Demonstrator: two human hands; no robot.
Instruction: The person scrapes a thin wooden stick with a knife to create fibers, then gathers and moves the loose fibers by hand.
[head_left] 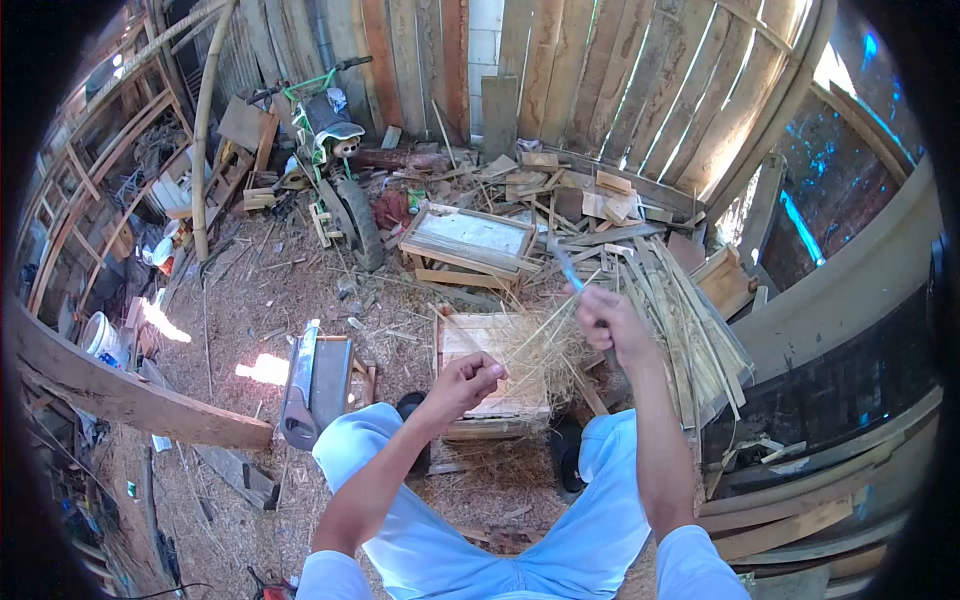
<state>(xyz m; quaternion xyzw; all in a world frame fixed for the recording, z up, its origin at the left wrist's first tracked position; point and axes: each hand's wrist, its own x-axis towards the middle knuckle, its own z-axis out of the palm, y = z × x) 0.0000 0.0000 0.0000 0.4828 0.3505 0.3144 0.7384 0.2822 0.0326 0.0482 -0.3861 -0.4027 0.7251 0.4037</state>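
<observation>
My right hand [615,325] is closed around the handle of a knife [568,268], its blade pointing up and away from me. My left hand [462,388] is pinched shut at the near end of a thin pale strip [535,338], which slants up to the right toward the knife side. Below both hands stands a low wooden box or stool [470,335] between my knees. A tangle of fine straw-like shavings [560,365] covers its right side and hangs over the edge.
A hand saw [298,400] rests on a small bench [332,380] at the left. Farther off are a wooden tray-like frame [465,240], a green motorbike [340,160] and scrap wood. Long split strips [690,320] lie at the right. A beam [140,385] juts in from the left.
</observation>
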